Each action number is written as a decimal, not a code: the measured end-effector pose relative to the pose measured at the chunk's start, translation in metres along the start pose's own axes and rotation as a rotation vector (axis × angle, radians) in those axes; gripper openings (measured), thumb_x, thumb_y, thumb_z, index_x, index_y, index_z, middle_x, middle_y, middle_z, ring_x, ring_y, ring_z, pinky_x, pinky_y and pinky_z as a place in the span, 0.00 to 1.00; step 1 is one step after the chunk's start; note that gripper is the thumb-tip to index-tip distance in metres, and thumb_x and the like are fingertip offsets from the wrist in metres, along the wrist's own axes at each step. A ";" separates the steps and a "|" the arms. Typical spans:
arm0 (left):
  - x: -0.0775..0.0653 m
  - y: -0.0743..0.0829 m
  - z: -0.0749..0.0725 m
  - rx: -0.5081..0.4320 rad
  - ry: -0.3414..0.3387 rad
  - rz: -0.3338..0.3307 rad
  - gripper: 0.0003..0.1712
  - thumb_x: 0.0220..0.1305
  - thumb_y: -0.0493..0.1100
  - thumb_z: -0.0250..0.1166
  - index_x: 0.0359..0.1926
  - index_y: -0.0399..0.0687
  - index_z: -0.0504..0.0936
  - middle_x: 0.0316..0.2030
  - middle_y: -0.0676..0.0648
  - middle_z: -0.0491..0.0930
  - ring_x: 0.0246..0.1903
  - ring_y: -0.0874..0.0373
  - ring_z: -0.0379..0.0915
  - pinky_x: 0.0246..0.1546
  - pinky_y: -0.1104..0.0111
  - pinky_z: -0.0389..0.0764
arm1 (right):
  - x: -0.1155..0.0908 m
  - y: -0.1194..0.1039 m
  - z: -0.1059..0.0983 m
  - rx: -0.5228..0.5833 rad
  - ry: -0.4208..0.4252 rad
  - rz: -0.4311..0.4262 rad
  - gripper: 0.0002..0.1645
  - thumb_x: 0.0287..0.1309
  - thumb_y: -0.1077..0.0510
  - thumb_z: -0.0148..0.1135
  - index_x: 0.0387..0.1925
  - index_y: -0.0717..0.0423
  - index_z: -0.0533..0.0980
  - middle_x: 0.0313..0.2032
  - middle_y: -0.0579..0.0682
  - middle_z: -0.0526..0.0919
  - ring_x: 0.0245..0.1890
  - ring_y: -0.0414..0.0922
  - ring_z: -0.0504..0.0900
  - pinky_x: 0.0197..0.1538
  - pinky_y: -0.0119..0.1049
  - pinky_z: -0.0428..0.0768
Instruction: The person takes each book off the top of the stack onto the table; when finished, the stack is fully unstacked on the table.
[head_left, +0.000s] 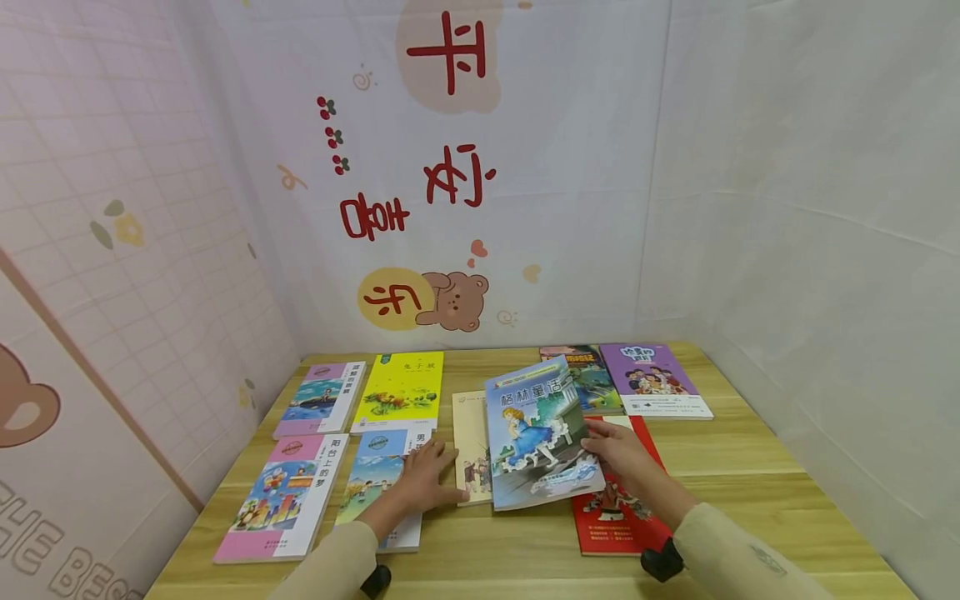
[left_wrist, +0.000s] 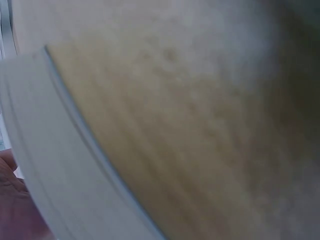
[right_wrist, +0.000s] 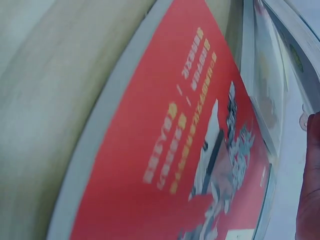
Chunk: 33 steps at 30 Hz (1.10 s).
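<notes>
In the head view, my right hand (head_left: 626,454) grips the right edge of a blue storybook (head_left: 536,442) with a girl in a blue dress on its cover. The storybook is tilted and overlaps a cream book (head_left: 471,454) and a red book (head_left: 618,525). My left hand (head_left: 427,479) has its fingers spread loosely at the cream book's left edge, over part of a blue-and-white book (head_left: 375,475). In the left wrist view, part of that hand (left_wrist: 20,210) shows beside a book's pale edge. The right wrist view has the red book (right_wrist: 150,125) close up.
Left on the wooden table (head_left: 517,554) lie two pink-and-white books (head_left: 281,500) and a yellow book (head_left: 405,392). A purple book (head_left: 648,379) and a green illustrated book (head_left: 596,383) lie at the back right. Printed cloth walls (head_left: 570,167) stand behind and at both sides.
</notes>
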<state>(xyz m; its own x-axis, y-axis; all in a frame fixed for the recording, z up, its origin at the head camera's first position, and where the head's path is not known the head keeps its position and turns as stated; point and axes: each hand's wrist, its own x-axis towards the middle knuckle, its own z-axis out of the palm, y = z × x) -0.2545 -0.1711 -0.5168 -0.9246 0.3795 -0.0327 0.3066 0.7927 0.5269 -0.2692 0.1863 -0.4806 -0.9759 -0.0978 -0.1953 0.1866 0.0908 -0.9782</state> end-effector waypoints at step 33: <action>0.001 -0.002 0.000 -0.024 -0.012 -0.012 0.45 0.62 0.58 0.69 0.72 0.40 0.65 0.72 0.30 0.55 0.73 0.32 0.39 0.68 0.35 0.37 | -0.034 0.008 -0.104 -0.095 -0.033 -0.015 0.39 0.71 0.60 0.54 0.73 0.73 0.49 0.64 0.72 0.68 0.45 0.50 0.83 0.49 0.46 0.83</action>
<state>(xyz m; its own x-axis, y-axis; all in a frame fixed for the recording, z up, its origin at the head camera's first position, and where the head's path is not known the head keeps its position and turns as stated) -0.2562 -0.1724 -0.5185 -0.9254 0.3759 -0.0487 0.2903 0.7855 0.5465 -0.2463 0.2937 -0.4748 -0.9740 -0.1324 -0.1839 0.1584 0.1826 -0.9703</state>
